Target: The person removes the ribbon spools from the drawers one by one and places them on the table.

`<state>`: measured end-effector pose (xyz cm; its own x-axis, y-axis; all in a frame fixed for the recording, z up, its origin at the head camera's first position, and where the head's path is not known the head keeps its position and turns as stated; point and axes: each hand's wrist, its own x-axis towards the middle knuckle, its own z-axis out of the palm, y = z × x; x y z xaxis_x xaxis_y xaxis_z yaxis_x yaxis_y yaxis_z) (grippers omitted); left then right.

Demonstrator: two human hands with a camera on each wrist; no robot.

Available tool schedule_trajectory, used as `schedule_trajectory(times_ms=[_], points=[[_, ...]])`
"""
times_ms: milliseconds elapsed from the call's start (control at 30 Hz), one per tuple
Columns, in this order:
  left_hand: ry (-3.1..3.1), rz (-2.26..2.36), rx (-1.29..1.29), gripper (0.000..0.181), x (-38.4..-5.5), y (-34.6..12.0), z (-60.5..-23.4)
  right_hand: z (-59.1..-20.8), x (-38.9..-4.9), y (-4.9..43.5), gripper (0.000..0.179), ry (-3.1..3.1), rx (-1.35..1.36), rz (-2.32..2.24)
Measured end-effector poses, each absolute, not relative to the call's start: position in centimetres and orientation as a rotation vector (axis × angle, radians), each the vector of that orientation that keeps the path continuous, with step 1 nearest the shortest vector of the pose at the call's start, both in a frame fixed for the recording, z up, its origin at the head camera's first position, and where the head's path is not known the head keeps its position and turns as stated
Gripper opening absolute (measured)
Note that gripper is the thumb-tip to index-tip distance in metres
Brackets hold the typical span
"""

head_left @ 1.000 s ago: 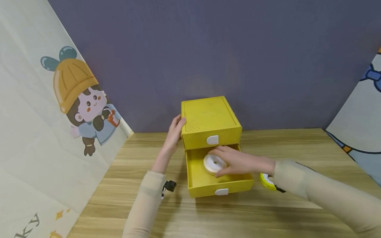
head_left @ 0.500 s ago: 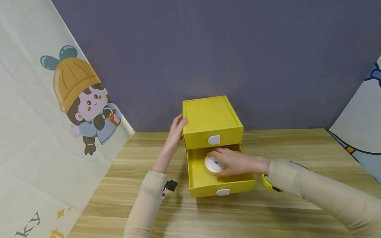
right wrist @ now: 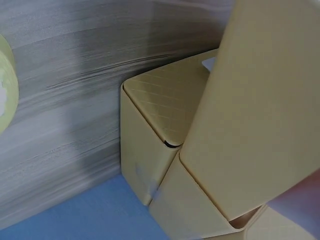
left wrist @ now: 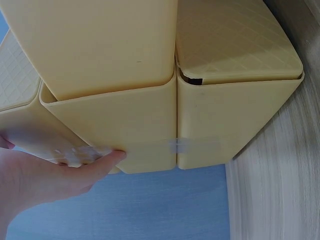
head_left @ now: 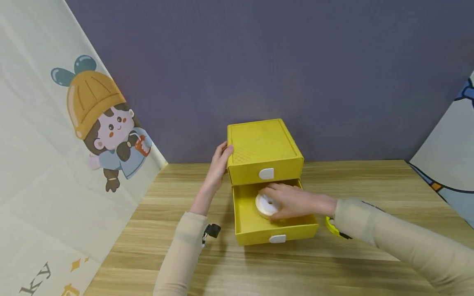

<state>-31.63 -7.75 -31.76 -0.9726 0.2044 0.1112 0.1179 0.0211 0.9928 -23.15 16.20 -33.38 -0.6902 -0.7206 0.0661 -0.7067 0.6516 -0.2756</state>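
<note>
A yellow drawer unit (head_left: 261,142) stands against the back wall, with one lower drawer (head_left: 244,213) pulled out. In that drawer lies a white spool-like roll (head_left: 263,205) with a small dark centre hole. My right hand (head_left: 290,200) holds the roll from the right, fingers at its far side and thumb at its near side; part of the roll is hidden under the hand. My left hand (head_left: 218,166) rests on the unit's left side, thumb at the top edge. The left wrist view shows a straight finger (left wrist: 102,164) of it against the side wall, beside clear tape (left wrist: 80,153).
On the wooden table (head_left: 166,250), right of the drawer, lies a yellow round item (head_left: 333,227), partly behind the right sleeve. Below the pulled-out drawer is another, pushed-in one (left wrist: 240,40). A dark blue-grey wall (head_left: 296,74) and printed side panels (head_left: 103,123) surround the table.
The head view has shifted slightly. My right wrist and sleeve have moved a little left, covering more of the yellow round item. Left hand, drawer and roll look unmoved.
</note>
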Motion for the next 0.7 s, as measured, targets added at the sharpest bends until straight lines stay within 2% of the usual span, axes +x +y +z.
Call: schedule_trajectory(times_ms=[300,700], points=[[2.199,2.141,0.325,0.065,-31.6,-7.6,-31.7,-32.8,-22.6,16.9,0.066,2.816,-1.191,-0.515],[2.181,2.140,0.320,0.066,-31.4,-7.7,-31.6,-29.7,-20.7,18.5,0.066,2.846,-1.108,-0.610]])
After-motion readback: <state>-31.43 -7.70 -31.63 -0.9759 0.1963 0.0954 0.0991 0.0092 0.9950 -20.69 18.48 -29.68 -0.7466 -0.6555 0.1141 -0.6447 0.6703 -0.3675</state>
